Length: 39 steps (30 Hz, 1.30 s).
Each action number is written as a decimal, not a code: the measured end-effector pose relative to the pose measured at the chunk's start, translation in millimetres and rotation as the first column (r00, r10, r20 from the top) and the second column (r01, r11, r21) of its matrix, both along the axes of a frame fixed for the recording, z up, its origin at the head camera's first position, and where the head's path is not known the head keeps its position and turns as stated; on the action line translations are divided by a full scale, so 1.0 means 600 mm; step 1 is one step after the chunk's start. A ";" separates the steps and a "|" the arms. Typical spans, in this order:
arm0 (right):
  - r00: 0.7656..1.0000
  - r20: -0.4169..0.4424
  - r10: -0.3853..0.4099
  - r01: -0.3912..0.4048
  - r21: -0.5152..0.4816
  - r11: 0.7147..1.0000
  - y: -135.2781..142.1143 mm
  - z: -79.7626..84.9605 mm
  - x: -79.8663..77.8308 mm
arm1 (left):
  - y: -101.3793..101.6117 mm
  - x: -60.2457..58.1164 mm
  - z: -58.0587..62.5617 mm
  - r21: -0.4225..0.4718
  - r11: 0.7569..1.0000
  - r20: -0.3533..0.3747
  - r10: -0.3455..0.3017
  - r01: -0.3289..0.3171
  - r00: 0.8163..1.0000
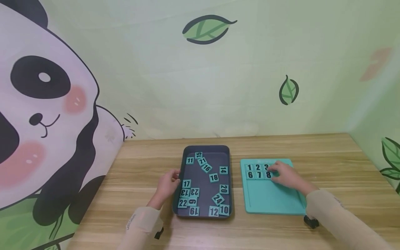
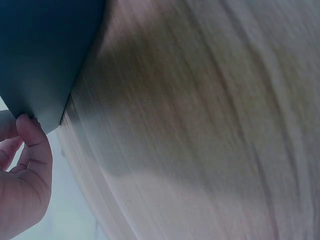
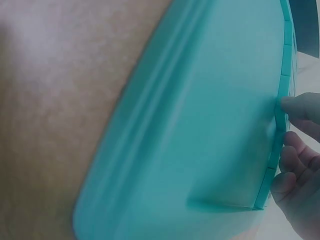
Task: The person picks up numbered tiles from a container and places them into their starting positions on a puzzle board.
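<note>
My right hand [image 1: 285, 175] is over the turquoise board [image 1: 272, 199], thumb and fingertip pinching the right side of the number tile marked 8 [image 1: 267, 175]. One tile [image 3: 281, 116] stands slightly out of line under the fingertips in the right wrist view. Tiles 1 [image 1: 249, 167], 2, 3, 6 and 7 show beside it; the hand hides the upper right of the board. With curled fingers, my left hand [image 1: 168, 184] holds the left side of the dark tray [image 1: 204, 191]. In the left wrist view its thumb [image 2: 32, 132] presses the tray's outer wall [image 2: 45, 65].
Several loose number tiles lie face up in the tray, some turned or upside down, among them an 18 [image 1: 214, 177] and a 24 [image 1: 218, 198]. Wooden tabletop [image 1: 125, 194] surrounds the tray and board. Behind it hangs a printed panda-and-leaf cloth [image 1: 150, 86].
</note>
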State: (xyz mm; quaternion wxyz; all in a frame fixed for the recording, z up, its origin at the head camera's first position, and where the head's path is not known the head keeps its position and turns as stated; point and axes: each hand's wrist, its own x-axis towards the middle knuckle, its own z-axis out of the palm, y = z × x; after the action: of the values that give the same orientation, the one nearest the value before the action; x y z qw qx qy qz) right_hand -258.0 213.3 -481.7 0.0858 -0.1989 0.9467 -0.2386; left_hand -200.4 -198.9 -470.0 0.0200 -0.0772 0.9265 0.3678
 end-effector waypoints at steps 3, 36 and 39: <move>1.000 -0.023 0.002 -0.001 0.005 1.000 -0.002 0.001 0.001 | -0.001 0.000 0.000 0.000 1.000 -0.005 -0.011 0.011 1.000; 0.993 -0.014 0.114 -0.115 -0.179 0.977 -0.137 0.067 -0.004 | -0.004 -0.003 -0.004 0.031 0.999 0.010 -0.009 0.009 1.000; 0.992 -0.015 0.128 -0.128 -0.192 0.973 -0.148 0.070 -0.003 | -0.004 -0.003 -0.003 0.035 0.999 0.011 -0.008 0.008 1.000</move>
State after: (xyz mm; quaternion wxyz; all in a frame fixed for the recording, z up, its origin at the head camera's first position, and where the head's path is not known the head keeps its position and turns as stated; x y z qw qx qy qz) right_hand -259.9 124.5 -439.7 0.0801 -0.2671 0.9044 -0.3229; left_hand -202.3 -201.5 -471.9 0.0281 -0.0751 0.9200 0.3836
